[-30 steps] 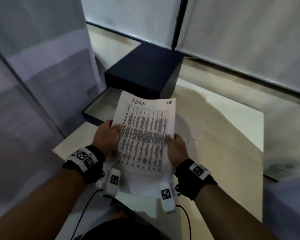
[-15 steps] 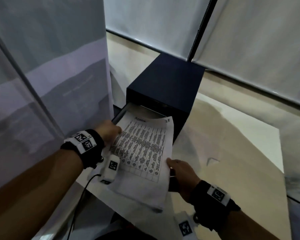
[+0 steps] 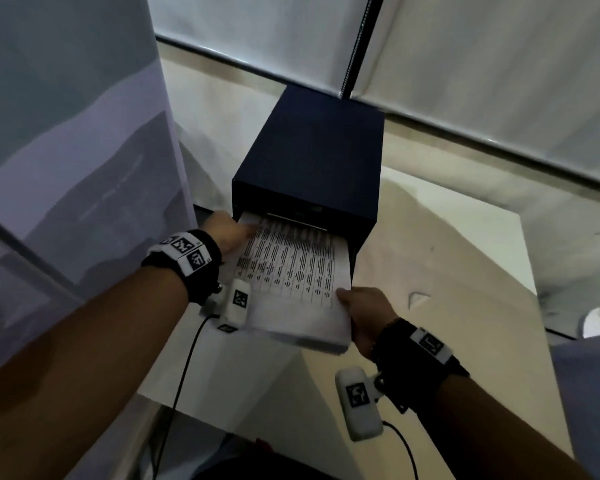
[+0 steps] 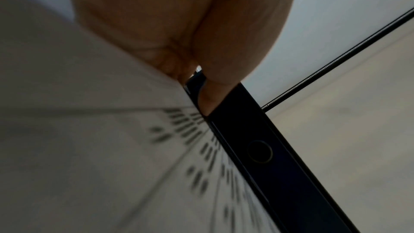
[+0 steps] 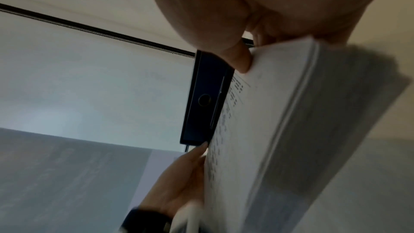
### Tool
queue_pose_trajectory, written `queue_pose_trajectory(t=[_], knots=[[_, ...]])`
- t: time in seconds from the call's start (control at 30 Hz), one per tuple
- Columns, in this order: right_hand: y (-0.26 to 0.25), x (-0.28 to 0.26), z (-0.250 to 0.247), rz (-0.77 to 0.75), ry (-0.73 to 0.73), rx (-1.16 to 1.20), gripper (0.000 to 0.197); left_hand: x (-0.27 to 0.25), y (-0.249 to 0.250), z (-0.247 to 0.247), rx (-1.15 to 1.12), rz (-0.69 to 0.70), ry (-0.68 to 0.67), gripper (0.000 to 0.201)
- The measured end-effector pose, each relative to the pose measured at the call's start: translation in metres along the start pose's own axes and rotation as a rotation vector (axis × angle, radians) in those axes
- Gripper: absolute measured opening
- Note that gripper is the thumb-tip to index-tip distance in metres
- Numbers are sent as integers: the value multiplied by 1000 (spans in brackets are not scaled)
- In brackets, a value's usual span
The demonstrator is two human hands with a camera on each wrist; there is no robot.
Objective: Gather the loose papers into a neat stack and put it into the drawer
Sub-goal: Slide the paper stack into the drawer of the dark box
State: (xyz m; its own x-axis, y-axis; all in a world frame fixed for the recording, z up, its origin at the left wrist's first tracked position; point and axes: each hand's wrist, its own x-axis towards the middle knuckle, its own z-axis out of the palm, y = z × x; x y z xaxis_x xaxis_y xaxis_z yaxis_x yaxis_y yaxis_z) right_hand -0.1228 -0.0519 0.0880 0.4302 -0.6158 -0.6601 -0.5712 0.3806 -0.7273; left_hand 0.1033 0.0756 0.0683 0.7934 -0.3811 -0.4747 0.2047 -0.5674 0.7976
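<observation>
Head view: paper stack (image 3: 291, 271), print illegible, in left hand (image 3: 222, 233) and right hand (image 3: 364, 313).

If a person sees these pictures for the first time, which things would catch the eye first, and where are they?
First, the paper stack with its printed table, at the centre, its far end entering the dark blue drawer box on the pale table. Next, the two hands: the left hand at the stack's far left corner by the opening, the right hand gripping its near right corner.
</observation>
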Motion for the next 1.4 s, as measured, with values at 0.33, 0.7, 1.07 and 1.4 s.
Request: queue_pose_trajectory(t=[0.33, 0.7, 1.07, 1.4], knots=[[-21, 67, 9, -181, 144, -233, 33, -17, -16, 13, 200, -61, -41, 33], [-19, 37, 34, -252, 93, -812, 66, -3, -16, 37, 497, 50, 125, 32], [-12, 34, 25, -832, 72, -1635, 75, -13, -20, 23, 1347, 502, -174, 111], [-2, 49, 28, -866, 58, -1666, 61, 3, -29, 3, 1205, 602, -220, 107]])
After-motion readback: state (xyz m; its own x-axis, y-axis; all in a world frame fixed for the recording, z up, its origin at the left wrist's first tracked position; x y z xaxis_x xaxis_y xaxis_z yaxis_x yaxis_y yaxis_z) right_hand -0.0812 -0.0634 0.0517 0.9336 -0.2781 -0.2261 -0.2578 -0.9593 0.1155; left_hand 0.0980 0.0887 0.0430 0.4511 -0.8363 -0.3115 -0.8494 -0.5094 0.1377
